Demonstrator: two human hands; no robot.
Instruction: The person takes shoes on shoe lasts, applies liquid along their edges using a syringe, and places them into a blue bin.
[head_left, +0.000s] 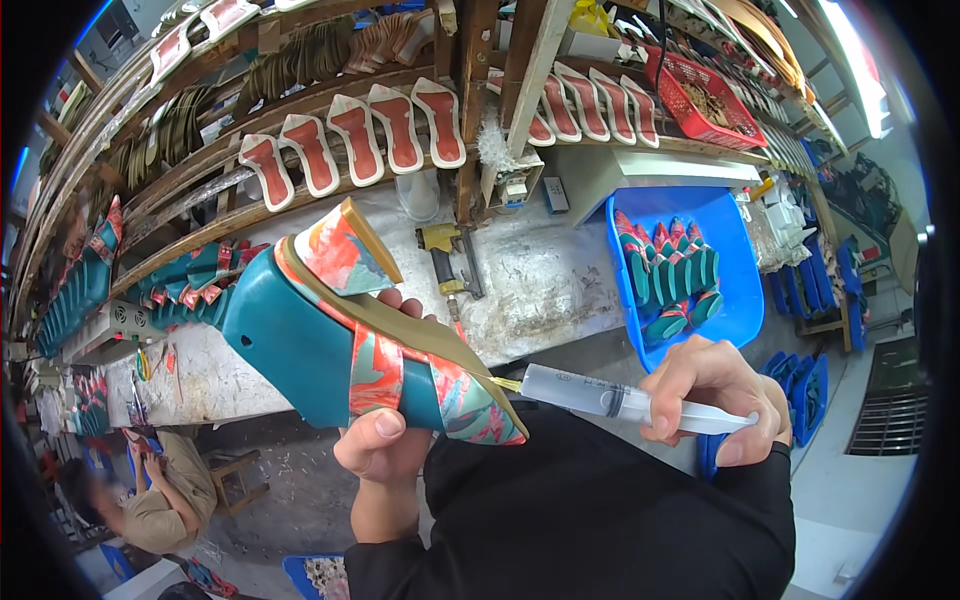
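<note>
My left hand [378,440] grips a shoe on a teal shoe last [288,338], its thumb below and fingers behind the sole. The shoe [345,248] has coral, white and teal patterned straps, a matching covered heel and a tan sole turned upward. In my right hand [715,395] is a clear plastic syringe [590,394] with a yellowish needle base. The syringe lies nearly level, its needle tip at the sole edge beside the front strap. My right fingers close round the barrel's rear and the plunger. Whether the needle touches the shoe, I cannot tell.
Behind stands a worktable [545,285] with a yellow-and-black staple gun [450,260] on it. A blue bin [735,300] at right holds several shoes on lasts. Above, wooden racks carry red-and-white soles [365,130] and a red basket [705,110]. A co-worker [165,490] sits at lower left.
</note>
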